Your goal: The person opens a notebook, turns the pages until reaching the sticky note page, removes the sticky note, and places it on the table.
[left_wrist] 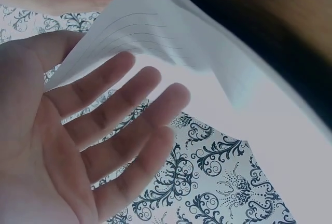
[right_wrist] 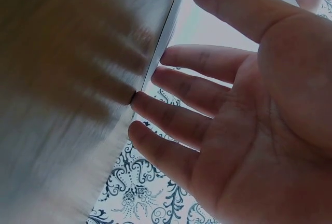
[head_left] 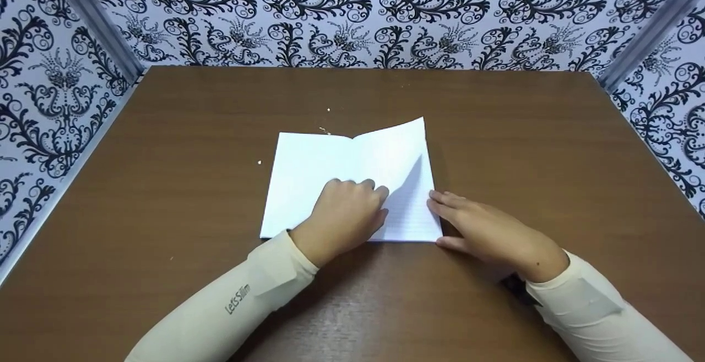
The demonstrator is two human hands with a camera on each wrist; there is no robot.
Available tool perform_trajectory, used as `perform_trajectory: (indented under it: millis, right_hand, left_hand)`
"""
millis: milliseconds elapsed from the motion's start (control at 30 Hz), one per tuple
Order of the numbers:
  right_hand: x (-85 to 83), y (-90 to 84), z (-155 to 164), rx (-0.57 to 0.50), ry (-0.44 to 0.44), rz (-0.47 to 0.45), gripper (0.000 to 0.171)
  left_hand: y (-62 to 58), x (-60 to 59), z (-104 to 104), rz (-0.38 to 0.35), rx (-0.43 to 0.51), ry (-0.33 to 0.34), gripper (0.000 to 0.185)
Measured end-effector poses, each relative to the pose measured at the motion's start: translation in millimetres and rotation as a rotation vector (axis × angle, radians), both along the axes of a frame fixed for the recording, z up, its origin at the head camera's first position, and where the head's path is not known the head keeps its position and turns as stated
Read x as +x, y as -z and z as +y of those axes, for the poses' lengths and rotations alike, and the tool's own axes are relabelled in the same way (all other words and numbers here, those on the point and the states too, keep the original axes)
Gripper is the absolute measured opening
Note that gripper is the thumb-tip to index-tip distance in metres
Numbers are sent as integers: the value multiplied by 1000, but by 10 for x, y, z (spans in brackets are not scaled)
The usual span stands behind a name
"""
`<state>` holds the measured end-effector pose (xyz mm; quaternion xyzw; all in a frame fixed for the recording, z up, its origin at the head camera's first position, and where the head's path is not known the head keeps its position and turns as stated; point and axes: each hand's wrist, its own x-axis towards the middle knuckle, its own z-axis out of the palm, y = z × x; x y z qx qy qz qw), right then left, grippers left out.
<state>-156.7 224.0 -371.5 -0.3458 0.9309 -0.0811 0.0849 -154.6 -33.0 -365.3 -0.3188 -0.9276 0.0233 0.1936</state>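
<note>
Where head view hides palms, wrist views show hands (left_wrist: 88, 130) flat, notebook (head_left: 352, 180) beneath.

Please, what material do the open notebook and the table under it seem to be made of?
Notebook: thin white ruled paper, matte; faint lines show and one page curls up. Table: brown wood-look surface with fine grain and slight sheen, probably laminate, though real wood is possible.
</note>
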Motion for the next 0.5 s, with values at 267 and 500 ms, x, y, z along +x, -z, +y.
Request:
perform_trajectory:
  millis: [267, 500]
  right_hand:
    - [-18, 18, 0, 8, 4, 6, 62]
    - [-25, 35, 0, 3, -8, 25, 62]
  left_hand:
    - [-33, -9, 2, 41, 94, 16, 17]
    - [-36, -17, -28, 111, 163, 17, 19]
